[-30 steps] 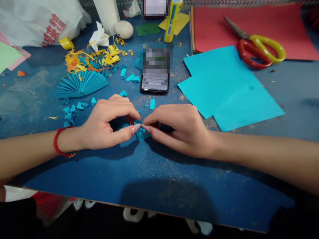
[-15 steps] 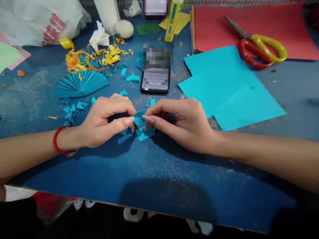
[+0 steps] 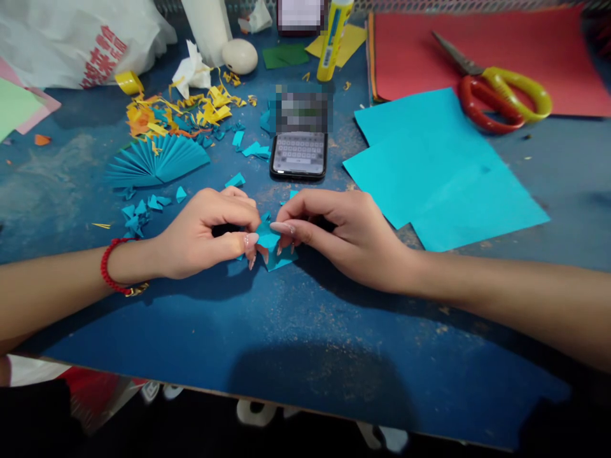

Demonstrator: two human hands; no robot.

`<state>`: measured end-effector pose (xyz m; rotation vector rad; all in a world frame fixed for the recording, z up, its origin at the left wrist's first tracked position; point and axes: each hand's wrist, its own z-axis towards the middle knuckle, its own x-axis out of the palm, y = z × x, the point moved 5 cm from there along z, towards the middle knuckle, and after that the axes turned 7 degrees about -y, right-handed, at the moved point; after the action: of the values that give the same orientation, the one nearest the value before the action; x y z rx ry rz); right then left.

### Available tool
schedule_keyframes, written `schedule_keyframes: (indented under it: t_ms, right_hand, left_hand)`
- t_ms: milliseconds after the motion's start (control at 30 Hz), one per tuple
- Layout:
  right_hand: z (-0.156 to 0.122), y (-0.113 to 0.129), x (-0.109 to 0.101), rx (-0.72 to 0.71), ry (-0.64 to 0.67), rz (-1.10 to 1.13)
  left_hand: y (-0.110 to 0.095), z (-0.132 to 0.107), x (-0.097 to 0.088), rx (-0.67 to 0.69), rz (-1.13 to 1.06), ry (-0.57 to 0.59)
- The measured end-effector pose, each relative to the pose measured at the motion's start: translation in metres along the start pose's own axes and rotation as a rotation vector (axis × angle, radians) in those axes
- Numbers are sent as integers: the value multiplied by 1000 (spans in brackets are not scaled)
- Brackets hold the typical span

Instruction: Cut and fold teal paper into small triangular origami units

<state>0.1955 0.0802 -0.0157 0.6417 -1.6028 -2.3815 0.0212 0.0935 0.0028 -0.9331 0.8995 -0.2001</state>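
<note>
A small piece of light blue paper (image 3: 268,238) is pinched between my two hands, just above the table. My left hand (image 3: 217,232) grips its left side with thumb and fingers; a red braided bracelet circles that wrist. My right hand (image 3: 341,235) pinches the right side between thumb and forefinger. Under the held piece, another blue paper square (image 3: 285,259) lies on the table, partly hidden by the fingers. Folded bits of blue paper (image 3: 136,216) are scattered left of my left hand. Behind them sits a pleated blue paper fan (image 3: 157,162).
A phone (image 3: 298,156) lies beyond my hands. Blue sheets (image 3: 443,172), red-and-yellow-handled scissors (image 3: 501,95) and red paper (image 3: 410,51) are at right. Yellow scraps (image 3: 210,105), a glue stick (image 3: 334,41), a white egg-shaped object (image 3: 240,56) and a plastic bag (image 3: 71,44) stand at the back.
The held blue paper has changed shape between my fingertips and now looks more bent. My left hand has shifted very slightly; my right hand stays in nearly the same place.
</note>
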Motion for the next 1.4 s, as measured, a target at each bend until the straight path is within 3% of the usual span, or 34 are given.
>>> schedule_keyframes:
  t_ms: [133, 267, 433, 633, 933, 1133, 1267, 1400]
  right_hand:
    - [-2, 2, -1, -36, -45, -46]
    - [-8, 14, -8, -155, -156, -152]
    - [-10, 23, -6, -328, -82, -253]
    - [-7, 13, -10, -204, -171, -259]
    - [-8, 16, -13, -187, -219, -212]
    - [-8, 16, -13, -172, -219, -138]
    - [-8, 15, -13, -178, -240, -66]
    - [-7, 12, -12, -159, -237, -36]
  left_hand:
    - [-2, 2, -2, 97, -12, -6]
    - [2, 4, -5, 66, -59, -72]
    - [4, 2, -5, 45, -151, -129]
    - [10, -2, -4, -143, -183, -199]
    - [1, 1, -1, -91, -7, -97]
    - [2, 2, -2, 77, 22, -27]
    - [1, 2, -3, 121, 40, -26]
    - [1, 0, -1, 49, 35, -61]
